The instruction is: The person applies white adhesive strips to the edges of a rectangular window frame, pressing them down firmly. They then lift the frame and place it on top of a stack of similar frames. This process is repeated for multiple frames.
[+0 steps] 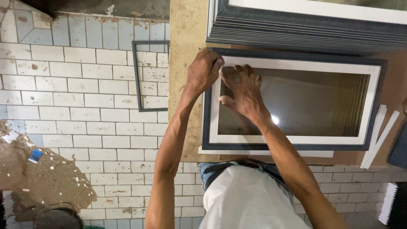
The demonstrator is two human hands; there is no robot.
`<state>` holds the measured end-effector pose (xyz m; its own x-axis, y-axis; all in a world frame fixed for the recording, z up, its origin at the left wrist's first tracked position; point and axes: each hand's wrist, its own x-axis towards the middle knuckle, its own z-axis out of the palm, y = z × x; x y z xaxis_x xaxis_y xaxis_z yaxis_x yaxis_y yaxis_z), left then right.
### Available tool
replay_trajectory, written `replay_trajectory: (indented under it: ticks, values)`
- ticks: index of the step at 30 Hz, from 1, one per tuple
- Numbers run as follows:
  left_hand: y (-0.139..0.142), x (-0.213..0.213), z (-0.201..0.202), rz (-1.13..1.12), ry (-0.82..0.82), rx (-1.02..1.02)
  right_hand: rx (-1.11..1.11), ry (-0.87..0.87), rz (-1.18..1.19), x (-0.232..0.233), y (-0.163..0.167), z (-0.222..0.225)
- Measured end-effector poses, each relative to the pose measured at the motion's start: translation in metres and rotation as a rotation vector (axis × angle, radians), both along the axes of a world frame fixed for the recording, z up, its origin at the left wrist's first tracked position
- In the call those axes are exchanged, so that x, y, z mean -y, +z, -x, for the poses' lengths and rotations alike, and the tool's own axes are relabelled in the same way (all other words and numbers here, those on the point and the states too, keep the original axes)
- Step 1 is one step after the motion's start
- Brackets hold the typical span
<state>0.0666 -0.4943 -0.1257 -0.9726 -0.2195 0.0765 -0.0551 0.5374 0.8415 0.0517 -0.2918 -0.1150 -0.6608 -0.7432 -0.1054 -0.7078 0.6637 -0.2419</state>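
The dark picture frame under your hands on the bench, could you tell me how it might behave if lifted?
The dark picture frame looks stiff, probably lifting flat. Its glossy centre pane reflects light, so it is likely glass: fragile and slippery. Both hands, left and right, work its top-left corner.

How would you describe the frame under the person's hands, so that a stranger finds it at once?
Start at the tan worktable. Below the stack of frames one dark picture frame lies flat and alone. Only it has both hands, left hand and right hand, at its corner.
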Motion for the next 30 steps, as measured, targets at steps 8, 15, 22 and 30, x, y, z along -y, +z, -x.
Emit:
replay_trajectory:
  ticks: [8,15,22,30]
  values:
    - [-0.016,0.001,0.021,0.159,-0.004,-0.090,-0.012,-0.023,0.033,0.005,0.013,-0.003]
    - [-0.017,0.000,0.022,0.214,0.003,-0.131,0.041,-0.053,0.004,0.008,0.016,-0.001]
    - [-0.015,-0.006,0.017,0.250,0.029,-0.133,0.049,-0.055,-0.002,0.007,0.012,0.000]
    - [-0.021,-0.018,0.005,0.515,0.123,-0.198,0.099,-0.091,-0.029,0.010,0.011,0.002]
